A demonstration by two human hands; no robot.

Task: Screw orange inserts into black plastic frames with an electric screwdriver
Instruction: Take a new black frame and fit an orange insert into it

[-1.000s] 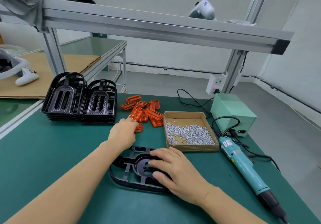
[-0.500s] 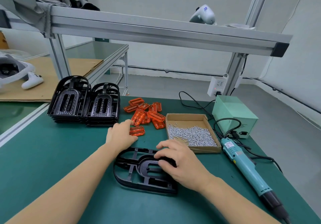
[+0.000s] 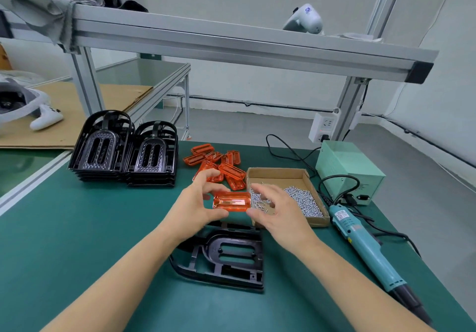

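So since a moment ago the orange insert (image 3: 231, 202) has been lifted off the pile and brought up over the work, and the black frame (image 3: 226, 257) has been let go of by the right hand. That means the picking step looks done and the seating step is next, probably.

Going left to right across the green mat (image 3: 77, 241):

- Two stacks of black frames (image 3: 123, 154) are parked at the far left edge, not touched by anything.
- The pile of spare orange inserts (image 3: 216, 161) is spread along the far edge, just right of the stacks.
- The left hand (image 3: 198, 208) is curled round the left end of the held insert, thumb under, fingers over the top.
- The insert is held flat in the air between both hands, above the far end of the single frame, which lies flat near the front edge between the forearms.
- The right hand (image 3: 278, 210) is pinching the insert's right end; its fingers are loosely bent.
- The cardboard box of screws (image 3: 296, 200) is sat right behind that hand.
- The electric screwdriver (image 3: 365, 246) is left lying along the right edge, cable run back to the green power supply (image 3: 350, 166) at the far right corner. Not picked up yet.

Insert still needs lowering into the frame's slotted recess before any screw gets driven.
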